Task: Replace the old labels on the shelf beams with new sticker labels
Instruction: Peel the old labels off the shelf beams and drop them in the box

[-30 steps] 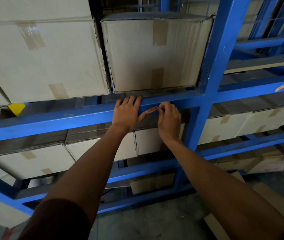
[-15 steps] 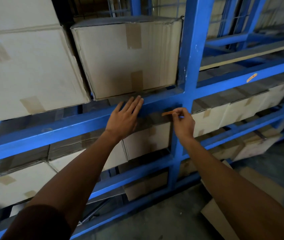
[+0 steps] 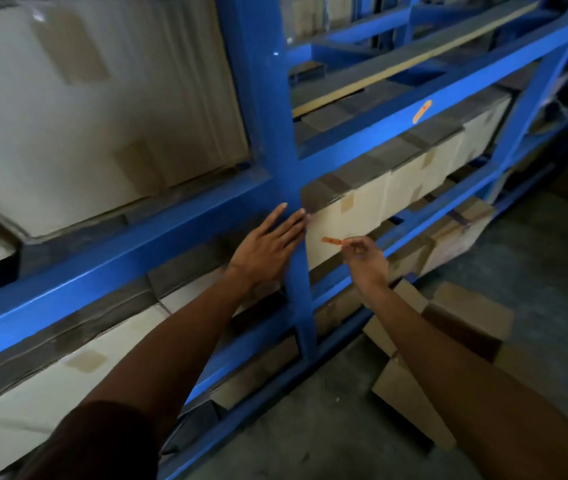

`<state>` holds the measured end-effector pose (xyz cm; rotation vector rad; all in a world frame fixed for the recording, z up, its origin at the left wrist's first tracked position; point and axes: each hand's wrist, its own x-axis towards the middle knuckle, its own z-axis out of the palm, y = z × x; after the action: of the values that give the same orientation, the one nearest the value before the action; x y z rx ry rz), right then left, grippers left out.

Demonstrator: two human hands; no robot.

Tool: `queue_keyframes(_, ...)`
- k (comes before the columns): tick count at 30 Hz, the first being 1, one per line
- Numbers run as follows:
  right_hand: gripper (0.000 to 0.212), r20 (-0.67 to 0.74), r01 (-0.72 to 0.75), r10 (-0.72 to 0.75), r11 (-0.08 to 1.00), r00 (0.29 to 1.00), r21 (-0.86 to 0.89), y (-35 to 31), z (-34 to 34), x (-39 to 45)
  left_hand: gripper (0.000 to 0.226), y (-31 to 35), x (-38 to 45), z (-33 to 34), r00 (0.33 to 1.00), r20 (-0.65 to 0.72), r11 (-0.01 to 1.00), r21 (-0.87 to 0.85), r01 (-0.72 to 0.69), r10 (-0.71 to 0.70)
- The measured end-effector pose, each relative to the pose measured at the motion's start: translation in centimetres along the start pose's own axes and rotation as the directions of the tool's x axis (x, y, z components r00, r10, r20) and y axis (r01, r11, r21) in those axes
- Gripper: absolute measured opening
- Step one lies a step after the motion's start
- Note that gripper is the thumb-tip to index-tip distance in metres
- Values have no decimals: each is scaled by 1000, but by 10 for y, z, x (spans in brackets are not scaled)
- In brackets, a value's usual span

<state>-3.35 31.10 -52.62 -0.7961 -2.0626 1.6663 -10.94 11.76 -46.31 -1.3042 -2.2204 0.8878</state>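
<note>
**Orange label held clear of the blue shelf frame**

The view is filled by a blue steel rack [image 3: 268, 98], whose upright post is crossed by a long shelf beam [image 3: 109, 271] running from lower left up to the post. A large cardboard box [image 3: 102, 109], patched with brown tape, is seen resting above that beam on the left. Rows of smaller taped cartons [image 3: 372, 202] are stored on the lower levels to the right of the post, and flattened cardboard [image 3: 414, 400] is spread on the grey floor at the foot of the rack.

On a higher beam to the right, an orange oval sticker [image 3: 421, 111] is stuck to the blue face.

The left hand [image 3: 268, 247] is laid flat where beam and post meet, its fingers straight and close together, the tips touching the post. The right hand [image 3: 365, 258] is held just beside the post and apart from the metal, its fingers curled inward. A small orange label strip [image 3: 332, 241] is pinched between its thumb and forefinger; the strip points left toward the post, free in the air and touching no beam.
</note>
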Motion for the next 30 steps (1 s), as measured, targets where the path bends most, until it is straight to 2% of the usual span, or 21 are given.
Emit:
queue_keyframes(3,9,-32,-84,83,995,996,-55,38,-23,12,61,37,21,24,985,139,993,-79,-92,103)
queue_keyframes(6,9,-75,-215,208,972,975,-98,82,-42,18,57,76,28,58,937,259,962,-195,-190,237)
queue_keyframes(12,12,-98,-420,411,902,906,-99,146,-56,32,54,131,45,118,824,390,907,-269,-325,411)
queue_keyframes(14,8,-119,-480,467,870,876,-113,165,-59,44,55,147,64,132,809,391,881,-364,-302,439)
queue_keyframes(16,7,-155,-524,509,848,847,-76,180,-63,51,58,160,84,135,832,331,849,-450,-275,445)
queue_keyframes(18,7,-190,-568,551,822,813,-45,198,-69,62,59,177,111,146,850,264,837,-452,-309,456)
queue_keyframes(20,10,-241,-629,609,778,756,-9,219,-77,76,63,191,145,165,766,345,794,-507,-334,542)
queue_keyframes(22,9,-291,-667,640,745,711,9,238,-86,89,64,200,183,181,726,338,773,-478,-416,599)
queue_keyframes(24,10,-342,-693,657,721,672,24,254,-95,106,59,202,221,191,703,250,729,-418,-542,666)
queue_keyframes(26,7,-392,-720,678,692,622,54,270,-105,123,50,207,260,195,684,93,668,-340,-661,724)
queue_keyframes(29,14,-443,-732,707,664,551,150,291,-120,147,22,219,326,191,641,-125,606,-233,-761,757)
queue_keyframes(30,14,-450,-737,721,652,527,180,297,-124,155,17,222,347,191,625,-113,589,-239,-772,772)
